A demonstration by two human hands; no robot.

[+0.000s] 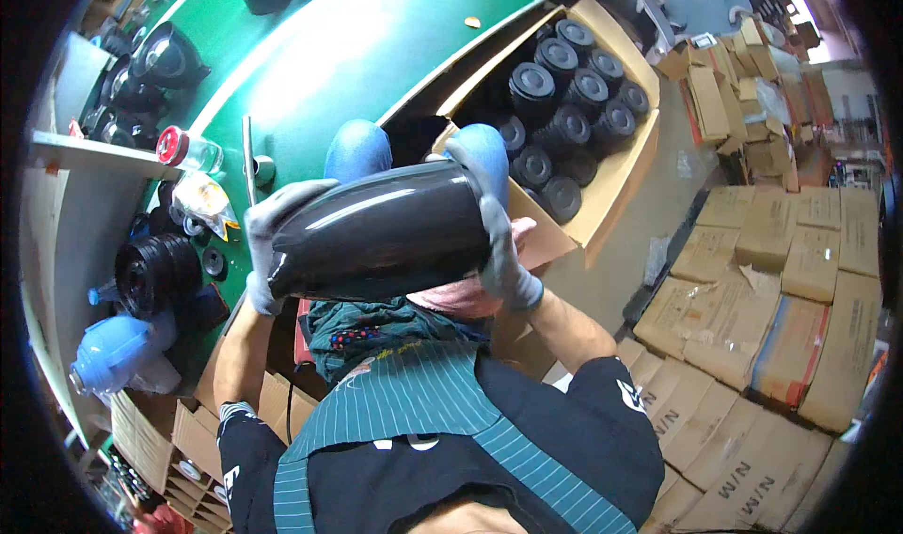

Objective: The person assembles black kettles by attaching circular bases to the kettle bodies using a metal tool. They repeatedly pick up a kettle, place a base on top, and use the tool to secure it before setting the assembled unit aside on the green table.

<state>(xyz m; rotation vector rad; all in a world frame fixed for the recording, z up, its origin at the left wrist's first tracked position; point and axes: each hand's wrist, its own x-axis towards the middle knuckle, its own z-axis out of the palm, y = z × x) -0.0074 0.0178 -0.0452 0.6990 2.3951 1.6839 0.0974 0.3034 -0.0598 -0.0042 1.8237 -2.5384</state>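
Observation:
A large glossy black tapered shell [386, 233] lies sideways above my lap, held between both hands. My left hand [275, 243], in a grey glove, grips its narrower left end. Around the wider right end wraps my right hand [499, 228], gloved the same way, thumb side up by the far edge. Part of each hand's fingers is hidden behind the shell. Beneath it, a pinkish cloth [456, 297] shows on my lap, over a dark green striped apron [404, 388].
A green table [310, 73] spreads ahead. To the right stands an open carton [616, 191] of black ribbed round parts [555, 92]. At left are a red-lidded clear jar [196, 150], black bowl-shaped parts [162, 56] and a blue jug-like container [118, 351]. Stacked cardboard boxes [715, 318] fill the right.

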